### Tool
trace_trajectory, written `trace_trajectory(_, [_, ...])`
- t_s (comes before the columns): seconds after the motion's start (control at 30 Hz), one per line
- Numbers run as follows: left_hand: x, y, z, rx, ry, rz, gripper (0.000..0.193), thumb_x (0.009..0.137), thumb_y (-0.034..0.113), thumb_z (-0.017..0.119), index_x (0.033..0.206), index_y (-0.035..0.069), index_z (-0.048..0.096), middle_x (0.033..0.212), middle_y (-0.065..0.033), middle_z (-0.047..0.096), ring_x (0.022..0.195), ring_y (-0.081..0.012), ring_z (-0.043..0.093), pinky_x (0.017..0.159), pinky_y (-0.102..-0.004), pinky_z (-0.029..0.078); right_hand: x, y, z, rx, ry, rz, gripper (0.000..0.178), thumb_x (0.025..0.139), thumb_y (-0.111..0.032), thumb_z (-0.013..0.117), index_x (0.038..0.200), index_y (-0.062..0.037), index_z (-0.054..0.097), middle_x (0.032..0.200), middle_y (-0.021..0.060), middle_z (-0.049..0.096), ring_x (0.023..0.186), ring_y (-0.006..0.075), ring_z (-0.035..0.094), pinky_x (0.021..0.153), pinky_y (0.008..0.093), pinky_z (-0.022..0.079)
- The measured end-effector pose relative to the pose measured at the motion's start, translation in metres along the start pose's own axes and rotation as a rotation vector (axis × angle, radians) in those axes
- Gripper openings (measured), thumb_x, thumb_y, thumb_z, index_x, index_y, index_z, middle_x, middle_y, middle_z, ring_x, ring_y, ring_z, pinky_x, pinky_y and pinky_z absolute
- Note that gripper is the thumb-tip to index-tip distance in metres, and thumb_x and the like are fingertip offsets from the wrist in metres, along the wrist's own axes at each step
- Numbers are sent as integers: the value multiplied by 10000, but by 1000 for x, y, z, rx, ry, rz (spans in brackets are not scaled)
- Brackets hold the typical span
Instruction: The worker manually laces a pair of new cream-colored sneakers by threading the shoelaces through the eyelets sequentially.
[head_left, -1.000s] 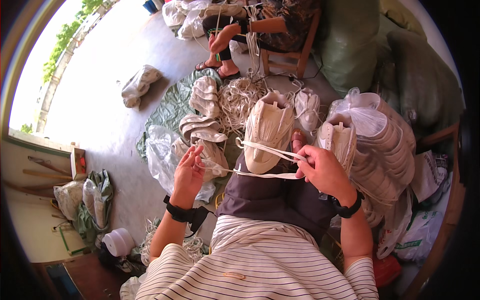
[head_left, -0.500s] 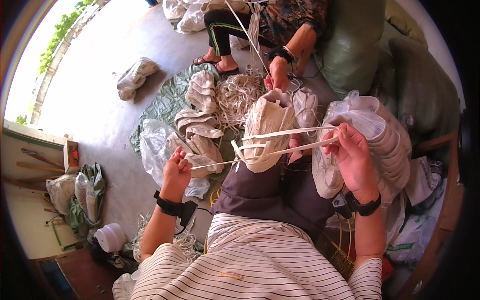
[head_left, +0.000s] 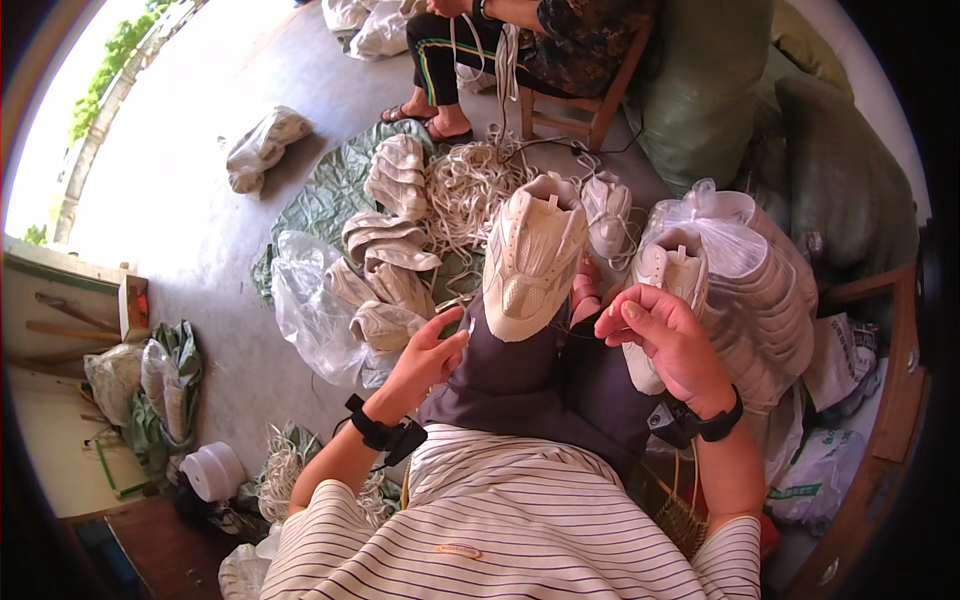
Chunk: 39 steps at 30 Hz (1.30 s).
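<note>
A cream sneaker (head_left: 535,250) stands toe toward me over my left knee, and no lace shows across its front. My left hand (head_left: 428,358) is just left of its toe, thumb and forefinger apart. A tiny pale sliver shows by those fingertips; I cannot tell what it is. To the right of the toe, my right hand (head_left: 660,335) has its fingers bent and drawn together; what they hold, if anything, is hidden. Behind that hand, a second cream sneaker (head_left: 672,265) rests on my right thigh, partly covered.
Ahead lie a heap of white laces (head_left: 470,195), stacked shoe uppers (head_left: 395,235) on a green sheet (head_left: 325,205), and another shoe (head_left: 607,215). A clear bag of shoe parts (head_left: 755,270) stands right. A co-worker (head_left: 580,45) sits on a wooden chair (head_left: 595,110) opposite.
The white lace stretched between my hands is gone from view. Both hands have come closer together, the left moving right. The co-worker's reaching hand has drawn back from near the sneaker.
</note>
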<state>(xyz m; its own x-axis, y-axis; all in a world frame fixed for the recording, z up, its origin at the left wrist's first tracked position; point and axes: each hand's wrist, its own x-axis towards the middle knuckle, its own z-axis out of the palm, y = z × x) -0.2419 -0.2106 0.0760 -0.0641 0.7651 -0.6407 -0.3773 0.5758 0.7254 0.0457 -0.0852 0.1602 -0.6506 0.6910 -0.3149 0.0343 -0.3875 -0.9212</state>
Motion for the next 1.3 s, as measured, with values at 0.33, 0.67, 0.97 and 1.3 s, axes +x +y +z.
trace_trajectory(0.33, [-19, 64, 9, -314, -177, 346, 497, 936, 16, 446, 1427, 16, 369, 807, -39, 527, 635, -95, 438, 614, -218, 394, 1, 17, 31, -4, -118, 147, 305, 1019, -243, 518, 1160, 6, 622, 1046, 58, 666, 940, 117, 632, 835, 267, 508])
trace_trajectory(0.67, [-57, 78, 64, -97, -523, 443, 499, 968, -21, 519, 1432, -16, 337, 1231, -244, 610, 1167, -264, 606, 979, -362, 506, 10, 31, 92, 97, -306, -27, 385, 984, -164, 582, 1308, 12, 471, 1032, 57, 641, 929, 109, 632, 788, 248, 508])
trace_trajectory(0.97, [-45, 68, 71, -83, -406, 491, 567, 965, 74, 577, 1467, 13, 320, 1340, -230, 551, 1240, -258, 552, 1050, -378, 434, -2, 6, 79, -21, -77, 21, 225, 1003, -189, 551, 1003, -16, 695, 700, -22, 592, 657, 24, 498, 595, 195, 391])
trace_trajectory(1.3, [-43, 63, 75, -208, -416, 334, 615, 981, 83, 539, 1512, 23, 235, 1228, -208, 629, 1065, -209, 644, 945, -338, 490, -6, 11, 68, -61, -106, -1, 233, 993, -227, 576, 972, -15, 671, 715, -36, 578, 638, 11, 466, 572, 191, 360])
